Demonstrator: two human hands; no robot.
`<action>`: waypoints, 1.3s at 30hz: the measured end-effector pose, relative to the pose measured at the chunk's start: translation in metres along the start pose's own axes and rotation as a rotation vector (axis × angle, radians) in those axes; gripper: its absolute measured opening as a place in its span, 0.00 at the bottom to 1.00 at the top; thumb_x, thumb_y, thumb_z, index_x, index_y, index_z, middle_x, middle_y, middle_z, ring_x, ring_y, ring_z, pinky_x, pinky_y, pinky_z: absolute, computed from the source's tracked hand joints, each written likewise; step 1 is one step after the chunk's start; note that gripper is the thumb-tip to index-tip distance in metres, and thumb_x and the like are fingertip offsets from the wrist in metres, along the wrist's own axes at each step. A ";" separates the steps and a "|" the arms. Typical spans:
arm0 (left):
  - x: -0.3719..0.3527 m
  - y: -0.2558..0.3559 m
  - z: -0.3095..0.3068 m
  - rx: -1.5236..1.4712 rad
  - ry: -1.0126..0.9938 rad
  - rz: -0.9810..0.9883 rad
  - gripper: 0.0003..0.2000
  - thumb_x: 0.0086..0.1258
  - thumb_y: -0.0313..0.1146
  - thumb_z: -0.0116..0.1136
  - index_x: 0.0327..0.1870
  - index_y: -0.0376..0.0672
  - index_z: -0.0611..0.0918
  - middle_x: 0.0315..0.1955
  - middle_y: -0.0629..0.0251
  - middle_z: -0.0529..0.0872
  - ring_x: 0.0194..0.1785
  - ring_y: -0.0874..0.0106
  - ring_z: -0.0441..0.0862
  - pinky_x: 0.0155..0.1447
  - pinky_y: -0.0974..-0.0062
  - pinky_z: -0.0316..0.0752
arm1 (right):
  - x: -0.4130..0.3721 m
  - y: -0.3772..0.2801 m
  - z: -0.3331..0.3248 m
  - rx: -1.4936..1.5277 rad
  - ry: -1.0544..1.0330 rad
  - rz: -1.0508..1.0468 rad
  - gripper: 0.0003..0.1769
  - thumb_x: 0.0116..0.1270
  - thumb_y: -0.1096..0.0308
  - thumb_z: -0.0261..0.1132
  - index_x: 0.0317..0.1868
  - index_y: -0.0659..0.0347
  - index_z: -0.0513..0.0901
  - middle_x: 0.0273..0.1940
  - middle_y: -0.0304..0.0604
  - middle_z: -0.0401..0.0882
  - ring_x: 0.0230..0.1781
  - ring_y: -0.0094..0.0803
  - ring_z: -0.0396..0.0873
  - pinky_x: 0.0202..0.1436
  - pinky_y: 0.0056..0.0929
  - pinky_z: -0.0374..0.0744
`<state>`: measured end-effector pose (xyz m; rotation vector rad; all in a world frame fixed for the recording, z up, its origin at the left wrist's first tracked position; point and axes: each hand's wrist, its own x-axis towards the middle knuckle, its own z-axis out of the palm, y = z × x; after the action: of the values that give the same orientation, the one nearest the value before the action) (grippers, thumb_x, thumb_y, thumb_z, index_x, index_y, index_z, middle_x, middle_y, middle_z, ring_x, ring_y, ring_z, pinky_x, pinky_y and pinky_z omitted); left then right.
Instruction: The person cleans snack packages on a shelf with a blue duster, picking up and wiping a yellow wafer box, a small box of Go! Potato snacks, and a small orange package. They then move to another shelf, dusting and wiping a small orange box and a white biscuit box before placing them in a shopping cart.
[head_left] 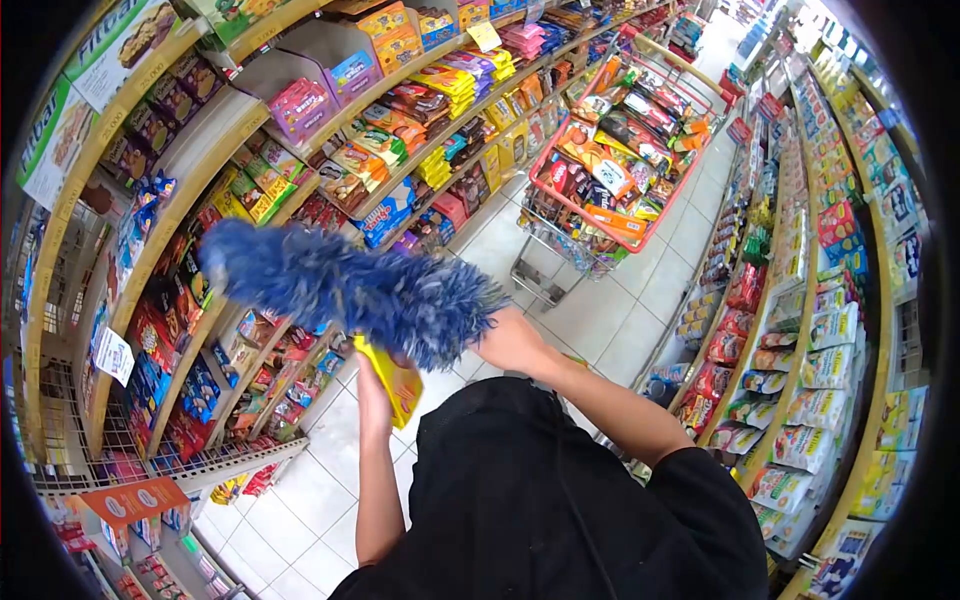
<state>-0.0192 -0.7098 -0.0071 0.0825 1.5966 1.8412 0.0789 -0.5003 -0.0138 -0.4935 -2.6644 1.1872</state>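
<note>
A fluffy blue-and-grey duster (340,285) stretches across the middle of the view, its far end overlapping the shelves on the left. My right hand (512,342) is closed at the duster's near end, where the fibres hide most of its fingers. Below the duster, my left hand (374,398) grips a yellow packet (402,388) from its left side. The duster's fibres cover the top of this packet, and its printing is too small to read.
Curved shelves (180,180) full of snack packets rise on the left. Ahead stands a red-rimmed shopping cart (537,182) heaped with packaged goods on the white tiled floor (640,300). More stocked shelves (790,370) line the right side.
</note>
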 end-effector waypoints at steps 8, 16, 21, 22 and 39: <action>-0.025 -0.002 -0.012 0.490 0.289 0.265 0.16 0.74 0.37 0.39 0.47 0.31 0.75 0.35 0.63 0.79 0.39 0.77 0.72 0.45 0.76 0.68 | -0.026 -0.039 -0.028 -0.035 -0.215 0.243 0.14 0.56 0.59 0.58 0.35 0.61 0.80 0.35 0.58 0.78 0.40 0.57 0.74 0.44 0.48 0.74; -0.027 -0.023 -0.020 0.463 0.342 0.404 0.18 0.73 0.36 0.40 0.52 0.30 0.75 0.38 0.61 0.80 0.42 0.74 0.75 0.48 0.76 0.68 | -0.023 -0.022 -0.011 -0.042 -0.106 0.156 0.10 0.48 0.66 0.59 0.30 0.63 0.80 0.33 0.57 0.78 0.38 0.55 0.76 0.42 0.47 0.75; -0.031 -0.026 -0.026 0.369 0.331 0.448 0.20 0.74 0.44 0.40 0.45 0.33 0.76 0.25 0.70 0.73 0.28 0.81 0.65 0.32 0.79 0.61 | -0.024 -0.014 0.001 -0.080 -0.140 -0.030 0.11 0.49 0.65 0.60 0.31 0.63 0.80 0.32 0.58 0.78 0.37 0.55 0.76 0.41 0.46 0.75; -0.034 -0.026 -0.028 0.383 0.295 0.480 0.20 0.74 0.44 0.39 0.46 0.33 0.76 0.26 0.70 0.74 0.28 0.81 0.65 0.32 0.80 0.61 | -0.018 -0.013 0.001 -0.139 -0.192 0.044 0.11 0.49 0.65 0.59 0.31 0.63 0.80 0.32 0.58 0.78 0.37 0.55 0.76 0.41 0.46 0.75; -0.045 -0.007 -0.022 0.459 0.231 0.533 0.18 0.68 0.39 0.53 0.53 0.37 0.77 0.47 0.52 0.81 0.51 0.61 0.79 0.55 0.71 0.71 | -0.011 0.014 0.004 -0.259 -0.252 -0.027 0.13 0.54 0.70 0.58 0.40 0.63 0.80 0.36 0.54 0.81 0.37 0.52 0.78 0.41 0.42 0.75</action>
<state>0.0080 -0.7525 -0.0011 0.5654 2.3090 1.8655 0.0912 -0.4983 -0.0277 -0.3642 -3.0511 0.9569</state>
